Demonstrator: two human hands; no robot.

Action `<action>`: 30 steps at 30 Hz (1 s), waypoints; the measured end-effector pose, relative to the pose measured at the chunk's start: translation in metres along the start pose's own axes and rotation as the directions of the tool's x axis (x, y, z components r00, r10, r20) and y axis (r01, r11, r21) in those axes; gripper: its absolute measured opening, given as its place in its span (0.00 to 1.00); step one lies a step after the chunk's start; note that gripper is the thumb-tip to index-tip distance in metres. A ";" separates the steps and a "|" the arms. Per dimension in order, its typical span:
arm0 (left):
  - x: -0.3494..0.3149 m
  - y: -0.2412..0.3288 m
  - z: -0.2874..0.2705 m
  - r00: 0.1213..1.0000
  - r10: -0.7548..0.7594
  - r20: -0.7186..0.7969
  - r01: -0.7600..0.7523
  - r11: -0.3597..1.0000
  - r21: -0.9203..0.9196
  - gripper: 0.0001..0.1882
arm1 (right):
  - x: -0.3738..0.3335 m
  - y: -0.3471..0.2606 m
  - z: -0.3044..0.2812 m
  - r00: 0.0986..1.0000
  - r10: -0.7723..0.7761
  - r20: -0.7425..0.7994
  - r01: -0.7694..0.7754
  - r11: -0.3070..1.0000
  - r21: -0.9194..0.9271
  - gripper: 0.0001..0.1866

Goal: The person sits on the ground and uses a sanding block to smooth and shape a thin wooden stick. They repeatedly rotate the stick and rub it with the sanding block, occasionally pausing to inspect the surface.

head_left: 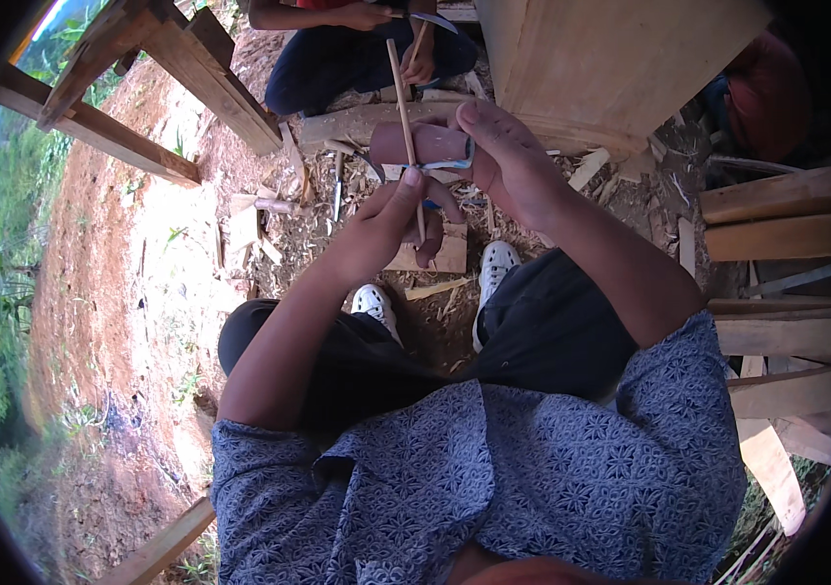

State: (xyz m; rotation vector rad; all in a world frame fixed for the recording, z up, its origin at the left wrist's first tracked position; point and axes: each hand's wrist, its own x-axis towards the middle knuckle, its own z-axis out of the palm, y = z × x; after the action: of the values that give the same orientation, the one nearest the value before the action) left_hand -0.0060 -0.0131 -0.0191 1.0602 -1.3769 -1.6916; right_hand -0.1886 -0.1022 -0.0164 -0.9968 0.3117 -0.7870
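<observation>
My left hand (388, 219) is closed around a thin, pale wooden stick (399, 97), its thumb pressed along the wood. The stick stands nearly upright in view, its upper end reaching toward the person opposite. Across it lies a curled reddish-brown sheet (391, 144) that looks like sandpaper. My right hand (518, 166) grips the sheet's right side, thumb raised over the edge and the other fingers mostly hidden behind it. Stick and sheet touch, or nearly so, just above my left thumb.
Opposite me sits a person (323, 68) holding a curved blade (433, 21) and a stick. Tools, offcuts and wood shavings (591, 168) litter the ground past my shoes. A large wooden panel (610, 63) rises at far right, stacked boards (776, 239) at right, a timber frame (206, 78) at far left.
</observation>
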 end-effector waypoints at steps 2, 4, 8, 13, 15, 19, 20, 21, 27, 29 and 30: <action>0.000 -0.006 -0.002 0.998 0.056 0.019 -0.056 0.998 -0.004 0.35 | 0.003 0.002 0.006 1.000 0.015 -0.012 -0.016 0.995 -0.095 0.22; -0.001 -0.009 -0.003 0.996 0.092 0.020 -0.091 0.995 -0.042 0.36 | 0.006 0.004 0.014 1.000 -0.005 -0.004 0.004 0.989 -0.148 0.24; -0.006 -0.011 -0.006 0.989 0.145 0.010 -0.142 0.983 -0.117 0.38 | 0.016 0.008 0.020 0.998 -0.017 0.064 0.040 0.927 -0.372 0.34; -0.015 -0.015 -0.007 0.974 0.201 -0.107 -0.209 0.975 -0.078 0.40 | 0.021 -0.003 0.035 0.978 0.032 0.206 0.075 0.868 -0.491 0.40; -0.019 -0.021 -0.011 0.957 0.247 -0.150 -0.263 0.960 -0.096 0.40 | 0.025 0.004 0.041 0.974 -0.004 0.226 0.106 0.891 -0.441 0.40; -0.026 -0.023 -0.015 0.937 0.285 -0.201 -0.310 0.945 -0.105 0.40 | 0.027 0.013 0.046 0.944 0.139 0.299 -0.058 0.963 -0.263 0.38; -0.029 -0.023 -0.015 0.937 0.288 -0.196 -0.314 0.943 -0.114 0.40 | 0.028 0.013 0.048 0.931 0.167 0.324 -0.100 0.972 -0.214 0.37; -0.031 -0.023 -0.016 0.938 0.291 -0.190 -0.317 0.940 -0.124 0.40 | 0.028 0.014 0.051 0.917 0.194 0.349 -0.144 0.976 -0.165 0.36; -0.037 -0.026 -0.020 0.947 0.268 -0.178 -0.299 0.937 -0.180 0.45 | 0.039 0.024 0.043 0.916 0.063 0.395 0.125 0.893 -0.433 0.29; -0.042 -0.033 -0.026 0.946 0.286 -0.155 -0.314 0.928 -0.202 0.40 | 0.036 0.007 0.059 0.899 0.129 0.418 0.112 0.856 -0.505 0.33; -0.042 -0.034 -0.027 0.945 0.297 -0.137 -0.321 0.923 -0.213 0.37 | 0.035 0.007 0.063 0.903 0.110 0.416 0.120 0.864 -0.489 0.33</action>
State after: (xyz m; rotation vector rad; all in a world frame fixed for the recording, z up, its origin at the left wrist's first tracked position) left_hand 0.0357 0.0202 -0.0479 0.7412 -1.1760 -1.4986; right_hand -0.1260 -0.0854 0.0147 -1.6403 0.1259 -0.4674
